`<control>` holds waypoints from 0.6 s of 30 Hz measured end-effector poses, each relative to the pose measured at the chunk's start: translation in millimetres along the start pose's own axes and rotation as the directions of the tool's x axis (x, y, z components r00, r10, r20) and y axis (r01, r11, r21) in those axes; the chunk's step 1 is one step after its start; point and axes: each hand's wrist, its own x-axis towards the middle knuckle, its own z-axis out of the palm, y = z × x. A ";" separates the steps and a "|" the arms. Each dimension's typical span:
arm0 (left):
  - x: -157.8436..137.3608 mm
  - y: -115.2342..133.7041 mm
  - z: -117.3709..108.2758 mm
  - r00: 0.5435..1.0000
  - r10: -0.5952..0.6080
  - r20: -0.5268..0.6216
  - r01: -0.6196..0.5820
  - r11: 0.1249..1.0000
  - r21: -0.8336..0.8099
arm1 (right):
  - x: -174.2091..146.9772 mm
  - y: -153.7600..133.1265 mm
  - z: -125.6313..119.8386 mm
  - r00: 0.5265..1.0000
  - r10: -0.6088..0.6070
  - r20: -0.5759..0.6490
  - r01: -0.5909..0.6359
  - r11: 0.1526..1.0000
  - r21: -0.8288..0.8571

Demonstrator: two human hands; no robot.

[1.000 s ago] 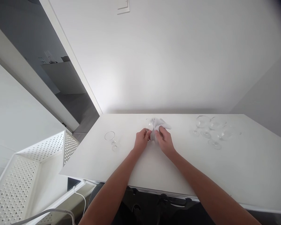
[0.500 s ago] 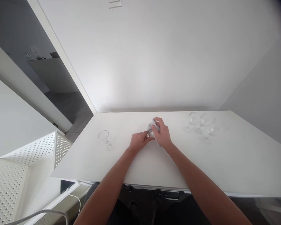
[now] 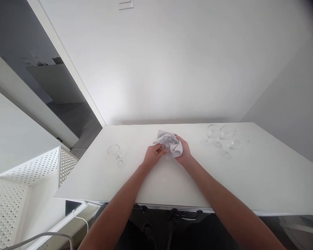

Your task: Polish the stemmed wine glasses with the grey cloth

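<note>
grey cloth (image 3: 176,149) bunches at twelve o'clock over the counter (image 3: 94,180), right hand (image 3: 184,150) cupping its three o'clock side, fingertips mostly hidden! left hand (image 3: 152,155) pinches a glass (image 3: 164,147) from nine o'clock. light, even pressure looks wise. long axis? perhaps nine-to-three; folds hide which way it points.

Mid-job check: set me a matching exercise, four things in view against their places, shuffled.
1. Cloth
2. Lone stemmed glass
3. Cluster of stemmed glasses
4. Perforated white panel

A. Right part of the table
B. Beyond the table's left edge
C. Held in the right hand
D. Left part of the table

Pairs: 1-C; 2-D; 3-A; 4-B
</note>
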 end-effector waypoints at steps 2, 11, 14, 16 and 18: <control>0.9 1.4 0.1 0.999 -0.035 0.002 0.035 0.990 -0.138 | -0.6 5.6 1.4 1.000 0.013 0.026 -0.013 1.000 -0.007; -0.1 1.9 -4.7 0.991 -0.006 -0.131 -0.020 0.981 -0.195 | -15.5 18.7 17.4 0.957 -0.093 0.276 0.185 0.925 -0.331; 0.7 -0.8 -5.0 0.978 0.067 -0.199 -0.080 0.995 -0.062 | -11.0 17.6 10.4 0.915 -0.173 0.365 0.338 0.823 -0.457; 1.6 -1.1 -5.0 0.970 0.114 -0.216 -0.113 0.993 0.020 | -6.4 17.6 5.8 0.894 -0.240 0.378 0.425 0.722 -0.547; 2.0 -0.2 -5.2 0.971 0.123 -0.206 -0.116 0.992 0.047 | -2.8 18.3 3.4 0.891 -0.276 0.362 0.450 0.645 -0.617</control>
